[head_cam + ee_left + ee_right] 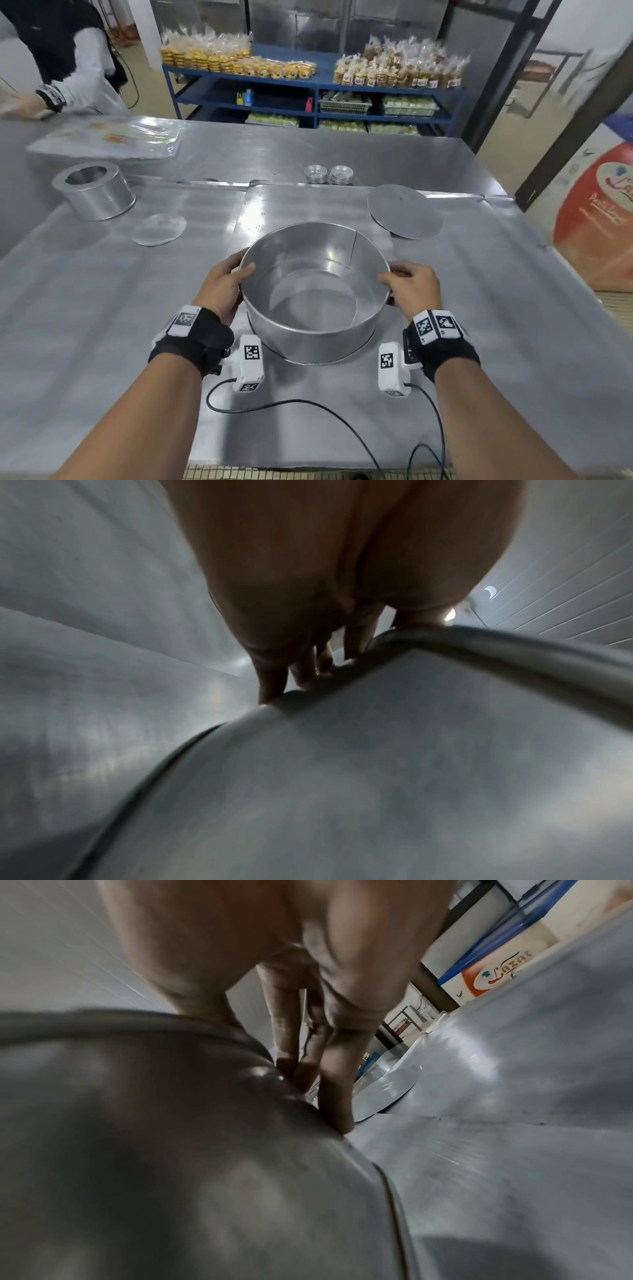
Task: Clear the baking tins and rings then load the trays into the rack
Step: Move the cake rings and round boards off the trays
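Head view, far left: a second person's sleeve (pixel 80 73) reached over the steel table (pixel 359 157), with a stack of clear printed bags (pixel 113 137) lying flat just in front of it.
Small ring: the small baking ring (pixel 94 190) stood upright on the left tray (pixel 85 291), and a small round disc (pixel 159 229) lay flat on the same tray, near it and to its right, not touching.
Left hand: the left hand (pixel 224 286) clamped the left side of the large cake tin (pixel 317 291), thumb hooked over the rim and inside; in the left wrist view the fingers (pixel 274 680) were pressed together against the outer wall (pixel 377 764).
Large cake tin: it sat in the middle, between both hands, on the right tray (pixel 479 325), with a flat round base visible at its bottom; whether it was lifted clear of the tray could not be told.
Foil cups: two stacks of small cups (pixel 329 174) stood side by side on the table just behind the trays.
Right hand: the right hand (pixel 412 289) gripped the tin's right side, thumb over the rim; in the right wrist view the fingers (pixel 337 1096) were held close together, curled down the outer wall (pixel 171 1150).
Large disc: a large round disc (pixel 404 210) lay on the right tray's far corner, behind the right hand, apart from the tin.
Background: blue shelves (pixel 315 85) held bagged baked goods.
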`<state>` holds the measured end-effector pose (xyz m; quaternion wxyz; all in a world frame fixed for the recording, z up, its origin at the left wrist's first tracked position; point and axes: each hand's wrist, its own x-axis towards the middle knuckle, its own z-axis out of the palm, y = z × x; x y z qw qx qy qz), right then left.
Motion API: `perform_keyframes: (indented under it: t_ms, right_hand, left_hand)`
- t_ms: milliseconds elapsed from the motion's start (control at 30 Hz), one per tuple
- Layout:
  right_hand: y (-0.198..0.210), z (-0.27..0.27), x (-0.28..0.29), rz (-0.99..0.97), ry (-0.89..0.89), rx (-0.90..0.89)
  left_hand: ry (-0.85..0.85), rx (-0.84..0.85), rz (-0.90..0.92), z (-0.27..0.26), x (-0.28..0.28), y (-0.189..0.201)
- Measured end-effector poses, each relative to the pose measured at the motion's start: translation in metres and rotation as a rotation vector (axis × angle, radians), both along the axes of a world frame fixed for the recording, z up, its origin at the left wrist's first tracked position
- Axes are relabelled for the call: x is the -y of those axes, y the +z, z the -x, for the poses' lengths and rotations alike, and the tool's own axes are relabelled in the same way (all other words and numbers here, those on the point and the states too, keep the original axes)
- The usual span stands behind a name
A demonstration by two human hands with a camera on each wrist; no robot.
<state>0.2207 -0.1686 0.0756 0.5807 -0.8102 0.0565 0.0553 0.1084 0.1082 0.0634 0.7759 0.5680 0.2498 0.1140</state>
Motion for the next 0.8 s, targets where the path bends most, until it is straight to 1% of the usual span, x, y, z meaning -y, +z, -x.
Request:
perform_keyframes:
  t_ms: [200,367,467,600,700,800]
  right_hand:
    - [-0.015,0.012,-0.001,0.225,0.079,-0.004]
    - [-0.023,0.023,-0.007,0.284,0.105,-0.035]
    - [-0.031,0.025,-0.011,0.334,0.084,-0.023]
    - [-0.034,0.03,-0.016,0.349,0.062,-0.017]
    - [-0.032,0.03,-0.017,0.387,0.068,-0.014]
    - [-0.027,0.026,-0.017,0.437,0.094,-0.065]
  left_hand:
    - [-0.055,-0.067,-0.042,0.015,-0.005,-0.018]
    - [-0.072,-0.126,-0.093,0.022,-0.013,-0.027]
    - [-0.109,-0.155,-0.109,0.025,-0.019,-0.031]
    - [-0.156,-0.18,-0.125,0.028,-0.025,-0.035]
    - [-0.192,-0.195,-0.172,0.026,-0.027,-0.03]
    - [-0.234,-0.258,-0.279,0.016,-0.03,-0.016]
